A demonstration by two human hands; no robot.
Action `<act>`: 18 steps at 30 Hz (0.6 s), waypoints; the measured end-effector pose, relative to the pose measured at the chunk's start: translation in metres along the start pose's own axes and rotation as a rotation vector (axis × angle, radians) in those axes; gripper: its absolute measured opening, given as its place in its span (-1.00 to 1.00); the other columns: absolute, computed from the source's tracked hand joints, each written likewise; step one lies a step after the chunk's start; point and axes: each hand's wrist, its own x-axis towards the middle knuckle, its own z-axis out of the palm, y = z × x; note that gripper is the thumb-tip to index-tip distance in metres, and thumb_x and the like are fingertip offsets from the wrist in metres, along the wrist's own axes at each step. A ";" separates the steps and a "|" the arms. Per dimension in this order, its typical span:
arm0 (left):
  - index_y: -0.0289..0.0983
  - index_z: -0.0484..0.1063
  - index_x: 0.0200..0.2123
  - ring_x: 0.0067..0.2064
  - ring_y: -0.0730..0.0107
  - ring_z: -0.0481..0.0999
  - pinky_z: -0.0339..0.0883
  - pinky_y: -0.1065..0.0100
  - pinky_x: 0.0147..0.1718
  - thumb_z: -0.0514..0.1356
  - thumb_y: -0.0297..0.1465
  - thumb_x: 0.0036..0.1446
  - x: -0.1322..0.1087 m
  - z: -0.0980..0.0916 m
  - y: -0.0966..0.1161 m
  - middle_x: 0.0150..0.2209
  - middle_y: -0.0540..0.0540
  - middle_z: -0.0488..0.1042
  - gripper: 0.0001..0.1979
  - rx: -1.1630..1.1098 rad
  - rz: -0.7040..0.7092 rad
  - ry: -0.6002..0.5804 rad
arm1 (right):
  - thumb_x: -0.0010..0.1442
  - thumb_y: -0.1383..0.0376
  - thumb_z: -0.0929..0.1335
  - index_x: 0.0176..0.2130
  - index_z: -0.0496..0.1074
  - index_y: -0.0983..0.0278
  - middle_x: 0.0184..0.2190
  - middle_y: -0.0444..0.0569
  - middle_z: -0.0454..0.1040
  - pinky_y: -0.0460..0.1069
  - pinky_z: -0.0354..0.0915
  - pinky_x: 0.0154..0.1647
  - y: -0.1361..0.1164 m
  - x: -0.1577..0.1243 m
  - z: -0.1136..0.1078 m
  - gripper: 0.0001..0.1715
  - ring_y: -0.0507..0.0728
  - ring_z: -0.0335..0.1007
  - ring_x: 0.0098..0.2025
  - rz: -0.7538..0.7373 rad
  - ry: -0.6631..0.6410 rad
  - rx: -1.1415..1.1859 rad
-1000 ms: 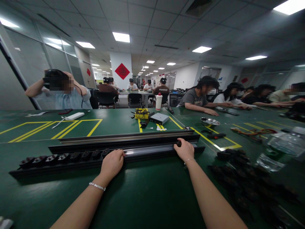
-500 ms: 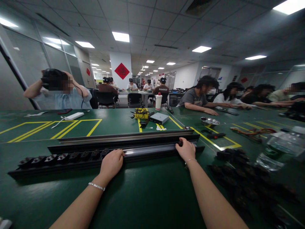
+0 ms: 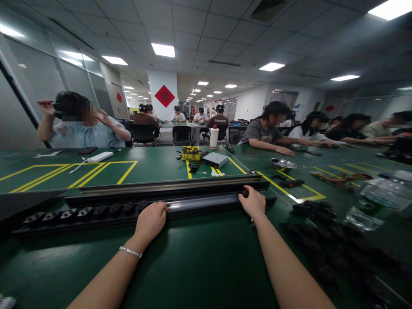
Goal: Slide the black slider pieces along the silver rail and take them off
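Note:
A long black metal channel (image 3: 206, 204) lies across the green table. Seated in its left part is a row of black socket-like modules (image 3: 84, 212). My left hand (image 3: 151, 221) is closed over the channel at the right end of that row, its fingertips hidden behind the rim. Further right, my right hand (image 3: 253, 202) pinches a small black part (image 3: 246, 193) at the channel, near its right end; the hand hides most of that part. Directly behind lies a second dark rail (image 3: 180, 185).
Loose black modules (image 3: 334, 244) are heaped to the right, by a clear water bottle (image 3: 367, 206). Red-handled pliers (image 3: 291, 183), a metal bowl (image 3: 283, 164) and a grey box (image 3: 215, 160) lie beyond. A dark flat shape (image 3: 22, 208) covers the left edge. Several people sit around.
My left hand stays put; my right hand has shifted very slightly right with the small black part. A dark shape has come in at the left. The person opposite has lowered their hands from the headset.

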 end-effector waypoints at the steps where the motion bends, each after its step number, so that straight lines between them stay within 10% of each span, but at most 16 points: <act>1: -0.19 0.40 -0.36 -0.17 0.36 0.44 0.22 0.35 -0.18 -0.10 -0.47 0.11 0.000 0.000 0.000 -0.26 -0.04 0.51 -0.72 0.001 -0.001 -0.001 | 0.08 0.21 0.25 0.02 0.31 0.24 -0.03 0.02 0.41 0.10 0.02 0.08 0.000 0.001 0.000 -0.51 0.21 0.25 0.05 0.004 -0.005 0.006; 18: -0.19 0.40 -0.36 -0.17 0.36 0.44 0.21 0.35 -0.18 -0.10 -0.46 0.11 0.001 0.004 -0.003 -0.26 -0.02 0.51 -0.72 -0.008 0.008 0.011 | 0.08 0.23 0.27 -0.02 0.32 0.24 -0.12 0.00 0.47 0.08 0.11 0.03 0.008 0.003 0.001 -0.56 0.19 0.34 -0.06 0.007 0.044 0.041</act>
